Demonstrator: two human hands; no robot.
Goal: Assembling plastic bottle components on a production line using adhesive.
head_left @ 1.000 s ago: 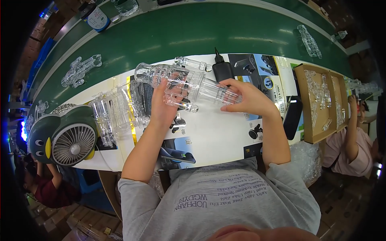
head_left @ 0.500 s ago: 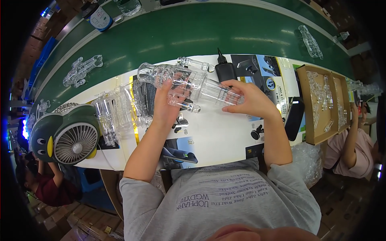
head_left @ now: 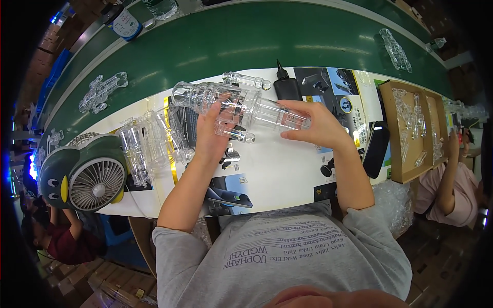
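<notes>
A large clear tubular piece [head_left: 246,109], shaped rather like a rocket with smaller side tubes, lies almost level above the white work surface [head_left: 277,174]. My left hand [head_left: 211,134] is wrapped around its wider left part, with some fingers showing through the clear wall. At the narrower right end, my right hand [head_left: 319,126] grips the tube between thumb and fingers. One side tube with a rounded tip [head_left: 246,80] sticks out on the far side, and another [head_left: 236,132] on the near side. Just beyond the right hand stands a black bottle [head_left: 287,86] with a pointed nozzle.
Several clear tubular parts [head_left: 146,146] lie left, beside a green penguin-shaped fan [head_left: 84,172]. A cardboard tray [head_left: 405,177] of clear parts and a black phone [head_left: 376,149] are at right. Clear pieces [head_left: 102,92] rest on the green belt [head_left: 215,41]. Other people sit both sides.
The clear piece has shifted very slightly to the left in my hands. Both hands keep their hold, the right one turned a little.
</notes>
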